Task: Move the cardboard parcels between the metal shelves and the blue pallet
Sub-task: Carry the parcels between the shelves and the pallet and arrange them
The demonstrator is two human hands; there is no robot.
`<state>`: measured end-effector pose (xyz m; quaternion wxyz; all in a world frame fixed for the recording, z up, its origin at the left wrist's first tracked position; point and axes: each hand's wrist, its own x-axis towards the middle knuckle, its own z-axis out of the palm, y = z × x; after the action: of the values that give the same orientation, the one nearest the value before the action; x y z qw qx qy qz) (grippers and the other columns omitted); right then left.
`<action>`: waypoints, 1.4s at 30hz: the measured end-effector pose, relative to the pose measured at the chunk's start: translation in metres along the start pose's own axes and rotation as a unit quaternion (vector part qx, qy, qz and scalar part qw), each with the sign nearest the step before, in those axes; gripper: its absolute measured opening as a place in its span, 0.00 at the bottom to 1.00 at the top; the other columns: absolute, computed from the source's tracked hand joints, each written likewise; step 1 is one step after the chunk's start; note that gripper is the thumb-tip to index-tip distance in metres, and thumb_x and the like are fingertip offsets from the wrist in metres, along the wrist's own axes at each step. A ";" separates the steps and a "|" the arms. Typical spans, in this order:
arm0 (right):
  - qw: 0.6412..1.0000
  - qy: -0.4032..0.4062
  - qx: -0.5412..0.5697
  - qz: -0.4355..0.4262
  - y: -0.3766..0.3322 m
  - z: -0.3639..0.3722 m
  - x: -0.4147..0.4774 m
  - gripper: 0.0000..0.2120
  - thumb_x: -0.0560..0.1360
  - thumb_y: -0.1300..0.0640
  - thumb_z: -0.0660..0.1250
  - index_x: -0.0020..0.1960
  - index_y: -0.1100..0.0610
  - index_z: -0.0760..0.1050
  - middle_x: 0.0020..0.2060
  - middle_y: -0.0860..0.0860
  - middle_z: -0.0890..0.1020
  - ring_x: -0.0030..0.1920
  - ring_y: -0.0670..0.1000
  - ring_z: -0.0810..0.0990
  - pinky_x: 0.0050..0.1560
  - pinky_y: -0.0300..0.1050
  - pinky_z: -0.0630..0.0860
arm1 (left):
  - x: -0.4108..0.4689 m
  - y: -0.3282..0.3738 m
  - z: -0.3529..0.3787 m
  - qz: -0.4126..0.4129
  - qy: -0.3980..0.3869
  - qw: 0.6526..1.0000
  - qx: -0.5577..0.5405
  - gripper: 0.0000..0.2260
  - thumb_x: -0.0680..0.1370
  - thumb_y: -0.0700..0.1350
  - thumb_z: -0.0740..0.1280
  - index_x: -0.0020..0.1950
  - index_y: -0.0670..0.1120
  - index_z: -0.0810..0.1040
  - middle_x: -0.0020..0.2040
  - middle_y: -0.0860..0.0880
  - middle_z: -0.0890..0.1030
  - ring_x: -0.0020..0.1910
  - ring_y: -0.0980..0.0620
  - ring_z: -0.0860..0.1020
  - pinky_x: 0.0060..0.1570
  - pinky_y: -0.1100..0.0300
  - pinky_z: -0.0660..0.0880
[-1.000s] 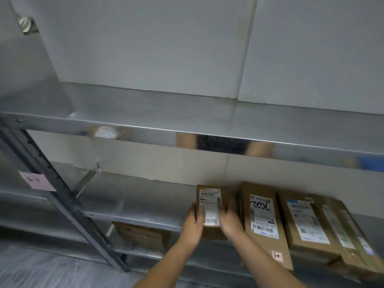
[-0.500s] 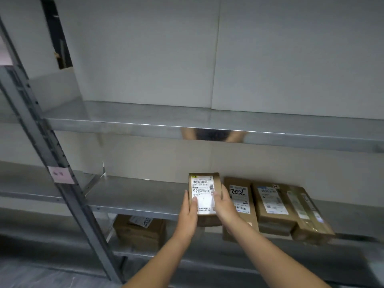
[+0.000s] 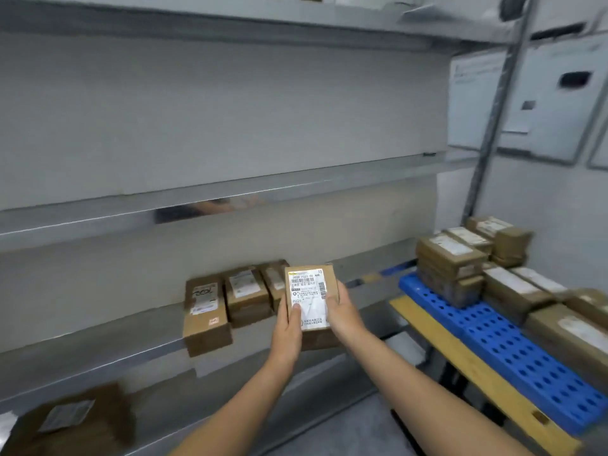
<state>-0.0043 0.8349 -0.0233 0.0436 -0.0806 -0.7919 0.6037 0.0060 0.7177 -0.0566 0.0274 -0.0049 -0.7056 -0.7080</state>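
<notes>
Parcel (image 3: 311, 301), white label up, is held in mid-air in front of the middle shelf (image 3: 98, 343), just right of the shelf row and resting on nothing. Both hands are on it: left hand (image 3: 289, 327) has its thumb on the label w/ fingers wrapped behind, right hand (image 3: 342, 311) has fingers clamped on the right edge. We judge the step as the transfer leg between shelf & blue pallet (image 3: 513, 343); direction can't be told from here. Next move needs a flat free spot & a level set-down, either bare blue deck on the near side or shelf space right of the row. Shelf holds three parcels (image 3: 246, 297) side by side. Pallet sits on a yellow-edged worktop (image 3: 460, 360) & carries stacked parcels (image 3: 450, 258) along its far side. Lone parcel (image 3: 75, 419) on lower shelf, blurred.
</notes>
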 end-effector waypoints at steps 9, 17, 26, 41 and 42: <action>0.983 0.179 -0.024 0.037 0.055 -0.203 -0.032 0.19 0.82 0.56 0.52 0.72 0.47 0.62 0.59 0.48 0.78 0.44 0.41 0.76 0.39 0.34 0.70 | -0.036 0.000 0.202 0.013 -0.177 0.984 -0.019 0.17 0.85 0.43 0.54 0.75 0.47 0.67 0.65 0.49 0.78 0.59 0.57 0.78 0.54 0.69 0.75; 0.956 0.278 -0.048 0.083 0.101 -0.335 -0.026 0.18 0.82 0.55 0.52 0.71 0.45 0.63 0.55 0.46 0.79 0.49 0.47 0.81 0.46 0.44 0.77 | -0.045 -0.012 0.348 -0.033 -0.281 0.958 -0.035 0.21 0.86 0.48 0.52 0.79 0.51 0.59 0.69 0.50 0.74 0.62 0.55 0.76 0.52 0.65 0.76; 0.954 0.277 -0.066 0.097 0.135 -0.443 0.075 0.18 0.82 0.55 0.53 0.70 0.47 0.65 0.51 0.44 0.80 0.47 0.43 0.81 0.41 0.39 0.76 | 0.028 -0.034 0.484 -0.095 -0.292 0.949 -0.077 0.24 0.85 0.52 0.52 0.82 0.52 0.51 0.77 0.50 0.65 0.71 0.51 0.69 0.69 0.53 0.70; 0.970 0.210 -0.089 0.083 0.159 -0.591 0.234 0.18 0.81 0.57 0.54 0.70 0.50 0.66 0.60 0.50 0.79 0.53 0.47 0.80 0.51 0.41 0.77 | 0.139 -0.030 0.650 -0.070 -0.244 0.966 -0.047 0.22 0.85 0.49 0.53 0.80 0.51 0.56 0.74 0.50 0.70 0.71 0.53 0.70 0.71 0.52 0.68; 0.973 0.200 -0.087 0.079 0.162 -0.599 0.244 0.18 0.81 0.57 0.54 0.70 0.50 0.67 0.60 0.50 0.79 0.55 0.49 0.80 0.53 0.44 0.78 | 0.145 -0.031 0.659 -0.074 -0.235 0.968 -0.046 0.23 0.85 0.50 0.53 0.80 0.51 0.55 0.75 0.50 0.69 0.72 0.52 0.69 0.72 0.50 0.67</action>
<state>-0.1325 1.4892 -0.0266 0.1457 -0.2654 -0.8077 0.5059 -0.1613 1.3716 -0.0782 -0.1922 -0.1203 -0.6572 -0.7188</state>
